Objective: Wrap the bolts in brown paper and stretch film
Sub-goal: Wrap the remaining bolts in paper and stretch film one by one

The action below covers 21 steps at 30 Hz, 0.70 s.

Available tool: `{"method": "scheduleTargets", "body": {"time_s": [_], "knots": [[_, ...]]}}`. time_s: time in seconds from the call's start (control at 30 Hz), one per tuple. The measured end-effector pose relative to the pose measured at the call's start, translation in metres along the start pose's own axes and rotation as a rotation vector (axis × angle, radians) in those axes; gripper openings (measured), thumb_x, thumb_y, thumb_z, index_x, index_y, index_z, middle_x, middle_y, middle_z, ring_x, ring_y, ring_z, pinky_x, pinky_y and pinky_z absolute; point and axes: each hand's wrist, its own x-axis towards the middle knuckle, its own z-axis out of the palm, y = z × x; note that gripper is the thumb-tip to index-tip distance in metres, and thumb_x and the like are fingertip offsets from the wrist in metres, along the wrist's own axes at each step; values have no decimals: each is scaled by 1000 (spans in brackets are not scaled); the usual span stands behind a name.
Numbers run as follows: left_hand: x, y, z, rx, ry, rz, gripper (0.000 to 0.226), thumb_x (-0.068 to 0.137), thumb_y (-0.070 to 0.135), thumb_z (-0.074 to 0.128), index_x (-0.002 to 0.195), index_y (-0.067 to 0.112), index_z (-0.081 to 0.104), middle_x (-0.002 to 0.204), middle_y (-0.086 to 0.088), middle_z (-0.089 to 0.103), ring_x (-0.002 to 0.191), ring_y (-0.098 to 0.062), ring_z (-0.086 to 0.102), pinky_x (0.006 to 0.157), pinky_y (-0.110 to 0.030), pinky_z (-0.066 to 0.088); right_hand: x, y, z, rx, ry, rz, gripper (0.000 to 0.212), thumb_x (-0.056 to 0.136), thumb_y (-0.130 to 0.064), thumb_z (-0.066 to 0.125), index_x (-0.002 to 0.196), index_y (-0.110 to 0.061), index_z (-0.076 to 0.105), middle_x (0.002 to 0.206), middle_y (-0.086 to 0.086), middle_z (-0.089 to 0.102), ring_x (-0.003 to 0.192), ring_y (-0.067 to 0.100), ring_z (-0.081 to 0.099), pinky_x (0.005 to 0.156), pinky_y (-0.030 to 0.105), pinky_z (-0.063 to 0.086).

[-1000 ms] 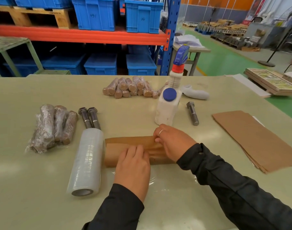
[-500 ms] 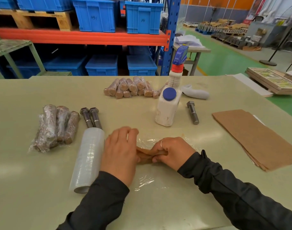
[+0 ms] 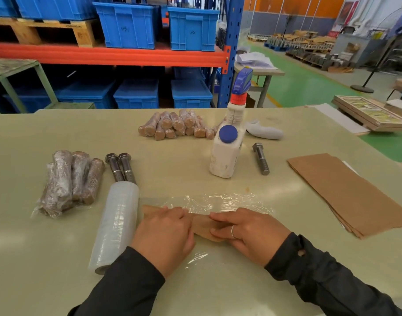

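A brown-paper roll (image 3: 203,226) lies on a sheet of clear stretch film (image 3: 220,201) near the table's front. My left hand (image 3: 164,233) covers its left part with curled fingers. My right hand (image 3: 247,233) grips its right end. The film roll (image 3: 115,224) lies just left of my left hand. Two bare bolts (image 3: 120,166) lie behind the roll, and one more bolt (image 3: 261,158) lies right of the white bottle. A stack of brown paper sheets (image 3: 346,192) is at the right.
A white spray bottle (image 3: 227,151) with a blue cap stands mid-table. Film-wrapped bolts (image 3: 70,181) lie at the left; several paper-wrapped bolts (image 3: 179,124) are piled at the back. A white handle-like object (image 3: 263,131) lies behind the bottle. Blue crates fill the shelving beyond.
The paper has been rolled toward me into a narrower roll. Both hands moved nearer with it, uncovering stretch film behind them.
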Motion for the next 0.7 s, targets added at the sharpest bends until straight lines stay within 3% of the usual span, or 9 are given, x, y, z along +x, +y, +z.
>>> {"method": "scheduleTargets", "body": {"time_s": [0.07, 0.13, 0.23, 0.37, 0.47, 0.53, 0.57, 0.63, 0.7], "knots": [[5, 4, -4, -30, 7, -34, 24, 50, 26, 89, 50, 21, 65, 52, 4, 60, 37, -15, 56, 41, -16, 40, -4, 4, 4, 16, -109, 61, 32, 92, -33, 52, 124, -33, 58, 143, -18, 39, 115, 16, 50, 90, 32, 47], [15, 8, -11, 44, -43, -69, 20, 68, 35, 79, 62, 22, 66, 67, 2, 61, 48, -17, 60, 48, -19, 35, -4, 6, 5, 9, -160, 84, 37, 92, -42, 47, 128, -33, 55, 147, -23, 29, 121, 12, 41, 95, 28, 41], [23, 4, 2, 135, -122, -181, 26, 91, 47, 47, 103, 25, 53, 106, 6, 52, 90, -19, 61, 64, -25, 32, -1, 5, 6, 49, -161, 126, 34, 92, -43, 47, 120, -31, 62, 143, -26, 34, 117, 10, 42, 94, 25, 40], [26, 6, 11, 231, -188, -99, 28, 95, 39, 41, 119, 25, 46, 118, 4, 50, 102, -19, 54, 64, -27, 33, 5, 8, 5, 105, -152, 167, 24, 90, -39, 52, 99, -27, 70, 135, -26, 46, 105, 5, 44, 91, 19, 36], [28, 7, 11, 289, -152, -44, 20, 91, 34, 53, 106, 21, 57, 107, 1, 57, 92, -20, 58, 54, -26, 27, 16, 6, 3, 131, -93, 195, 16, 87, -39, 55, 97, -30, 65, 117, -16, 59, 100, 3, 44, 81, 17, 34], [26, 8, 8, 348, -78, 39, 35, 50, 36, 87, 69, 16, 66, 69, -1, 62, 55, -18, 59, 44, -18, 8, 25, 2, 3, 81, -58, 217, 23, 86, -43, 55, 105, -31, 58, 107, -10, 58, 101, 10, 47, 77, 19, 33], [27, 9, 5, 337, -49, 51, 43, 26, 29, 93, 52, 15, 62, 53, -1, 56, 40, -18, 52, 44, -14, 5, 30, 1, 4, 31, -56, 222, 29, 86, -44, 55, 111, -29, 55, 109, -8, 57, 104, 13, 46, 79, 21, 33], [27, 6, 11, 310, 2, 53, 49, 11, 22, 94, 42, 14, 58, 43, -2, 49, 30, -18, 45, 34, -11, 15, 37, -2, 7, -110, -85, 207, 41, 87, -46, 52, 122, -25, 50, 116, -5, 54, 110, 17, 41, 86, 26, 31], [25, 5, 12, 309, -7, 62, 48, 13, 21, 94, 43, 12, 57, 43, -3, 49, 30, -18, 45, 31, -12, 24, 42, -3, 7, -240, -104, 189, 40, 89, -43, 50, 123, -22, 50, 117, -1, 52, 111, 20, 40, 89, 30, 28]]}}
